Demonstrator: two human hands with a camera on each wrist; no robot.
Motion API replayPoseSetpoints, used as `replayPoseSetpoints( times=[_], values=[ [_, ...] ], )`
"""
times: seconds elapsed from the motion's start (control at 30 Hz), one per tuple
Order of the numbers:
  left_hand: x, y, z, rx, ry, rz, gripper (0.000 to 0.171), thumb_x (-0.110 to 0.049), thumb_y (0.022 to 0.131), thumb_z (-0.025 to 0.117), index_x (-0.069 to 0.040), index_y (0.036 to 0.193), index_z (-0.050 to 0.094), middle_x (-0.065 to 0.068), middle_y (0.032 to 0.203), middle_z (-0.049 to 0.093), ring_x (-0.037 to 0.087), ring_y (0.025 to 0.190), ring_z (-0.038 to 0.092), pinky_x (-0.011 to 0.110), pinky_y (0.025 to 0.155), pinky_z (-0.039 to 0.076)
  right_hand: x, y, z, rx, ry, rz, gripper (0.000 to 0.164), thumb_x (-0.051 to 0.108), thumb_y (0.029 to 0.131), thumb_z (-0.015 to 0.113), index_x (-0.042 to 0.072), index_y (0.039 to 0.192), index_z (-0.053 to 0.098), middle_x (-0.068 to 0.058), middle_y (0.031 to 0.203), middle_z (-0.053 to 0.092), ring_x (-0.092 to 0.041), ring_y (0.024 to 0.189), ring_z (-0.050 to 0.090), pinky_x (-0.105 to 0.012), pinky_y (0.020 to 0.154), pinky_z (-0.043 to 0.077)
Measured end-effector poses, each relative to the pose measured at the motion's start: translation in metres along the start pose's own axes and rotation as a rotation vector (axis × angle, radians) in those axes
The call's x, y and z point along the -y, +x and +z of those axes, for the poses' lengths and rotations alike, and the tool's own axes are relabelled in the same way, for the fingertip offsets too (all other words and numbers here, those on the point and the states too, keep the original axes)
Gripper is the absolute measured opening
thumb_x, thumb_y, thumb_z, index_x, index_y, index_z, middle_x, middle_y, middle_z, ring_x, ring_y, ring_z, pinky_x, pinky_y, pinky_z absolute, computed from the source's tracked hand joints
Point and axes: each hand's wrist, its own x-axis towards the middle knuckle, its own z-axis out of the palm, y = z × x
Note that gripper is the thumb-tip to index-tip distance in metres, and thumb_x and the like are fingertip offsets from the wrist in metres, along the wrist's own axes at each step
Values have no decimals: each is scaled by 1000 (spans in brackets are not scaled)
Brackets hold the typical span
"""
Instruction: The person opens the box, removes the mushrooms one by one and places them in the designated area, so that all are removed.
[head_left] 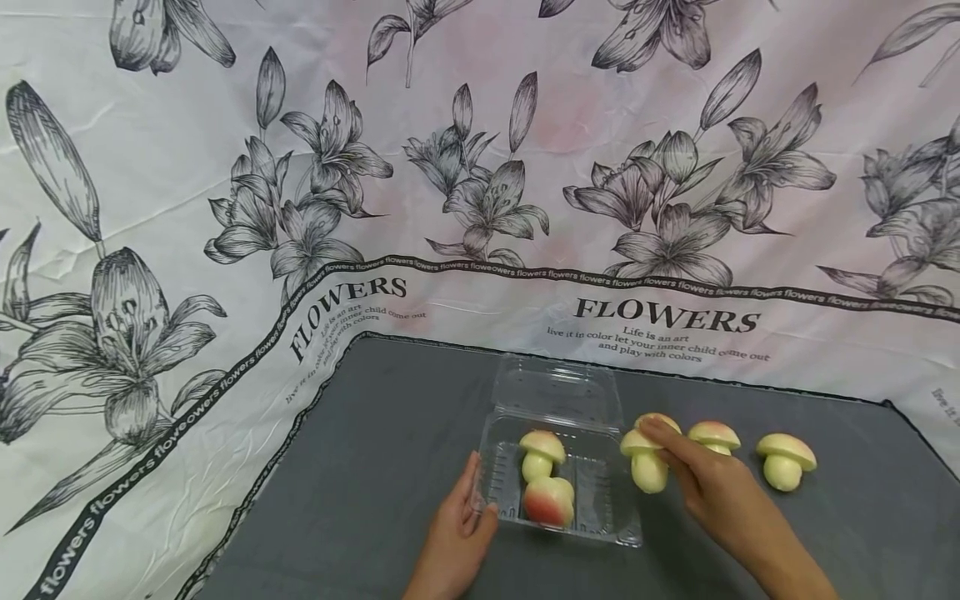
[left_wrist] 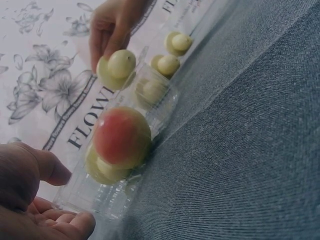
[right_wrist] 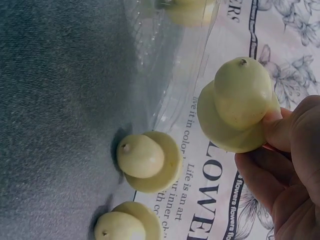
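My right hand pinches a pale green toy mushroom with a reddish tinge, in the air just right of a clear plastic container. The right wrist view shows thumb and fingers on the cap of this held mushroom, its stem outward. At the container's near left corner, my left hand holds the rim between thumb and fingers. Inside lie two mushrooms: one shows cap and stem, the nearer one turns its red-tinged cap up. The container's hinged lid lies back, away from me.
To the right, a mushroom stands partly behind my right hand, with another mushroom farther right. A further cap shows behind the held one. The grey tabletop ends at a white flower-printed cloth.
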Motion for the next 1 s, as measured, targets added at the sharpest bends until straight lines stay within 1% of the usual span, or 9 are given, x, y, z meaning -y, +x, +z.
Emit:
replayPoseSetpoints(
  times=[0.1, 0.2, 0.33, 0.43, 0.5, 0.57, 0.73, 0.83, 1.0],
  values=[
    [0, 0, -1, -2, 2, 4, 77, -6, 103, 62, 1, 167, 20, 26, 171, 21, 44, 155, 23, 52, 119, 34, -1, -2, 0, -9, 6, 13, 44, 5, 100, 72, 11, 143, 67, -4, 136, 72, -23, 93, 78, -17, 72, 57],
    [0, 0, -1, 1, -6, 5, 77, -5, 103, 62, 2, 167, 19, 26, 171, 20, 44, 155, 22, 52, 119, 32, -3, -5, -1, -14, 7, 20, 37, 19, 107, 64, 12, 142, 68, -1, 136, 72, -19, 95, 77, -15, 78, 56],
    [0, 0, -1, 2, -12, 3, 77, -4, 103, 62, 2, 167, 19, 26, 171, 20, 43, 156, 21, 52, 120, 31, -4, -7, -3, -10, 7, 17, 41, 31, 111, 52, 11, 143, 67, -2, 137, 72, -15, 99, 76, -12, 80, 55],
    [0, 0, -1, 1, -14, 0, 78, -4, 103, 62, 3, 167, 18, 26, 171, 19, 43, 156, 20, 52, 120, 31, -3, -9, -3, -5, 10, 19, 38, 20, 108, 60, 11, 145, 66, -5, 138, 71, -18, 101, 76, -12, 78, 55],
    [0, 0, -1, 3, -13, -1, 78, -4, 103, 62, 3, 167, 18, 26, 172, 18, 43, 156, 19, 52, 120, 31, -4, -11, -4, -2, 12, 18, 41, 11, 104, 66, 10, 145, 66, -7, 138, 71, -20, 101, 76, -12, 76, 55],
    [0, -1, -2, 3, -7, -2, 78, -5, 103, 62, 3, 167, 18, 26, 172, 18, 42, 156, 19, 52, 120, 31, -4, -13, -4, -2, 14, 18, 47, 5, 100, 71, 11, 145, 65, -7, 138, 71, -16, 106, 75, -12, 76, 55],
    [0, -1, -1, -2, 2, -3, 77, -5, 103, 63, 3, 167, 19, 26, 171, 20, 42, 156, 21, 52, 120, 31, -6, -15, -4, 1, 28, 24, 51, 0, 97, 73, 12, 146, 65, -8, 140, 70, 4, 132, 55, -9, 87, 53],
    [0, -2, -1, -5, -1, -3, 77, -5, 103, 63, 3, 167, 20, 26, 171, 20, 41, 156, 21, 52, 120, 30, -6, -17, -4, -3, 32, 32, 51, -3, 95, 74, 11, 144, 67, -8, 138, 71, 11, 134, 48, -6, 89, 51],
    [0, -2, 0, -6, 1, -2, 77, -6, 103, 63, 2, 167, 20, 25, 171, 21, 41, 156, 22, 52, 120, 31, -6, -21, -5, -8, 18, 40, 46, -1, 95, 74, 10, 140, 69, -7, 135, 73, 9, 130, 52, -6, 90, 50]
  ],
)
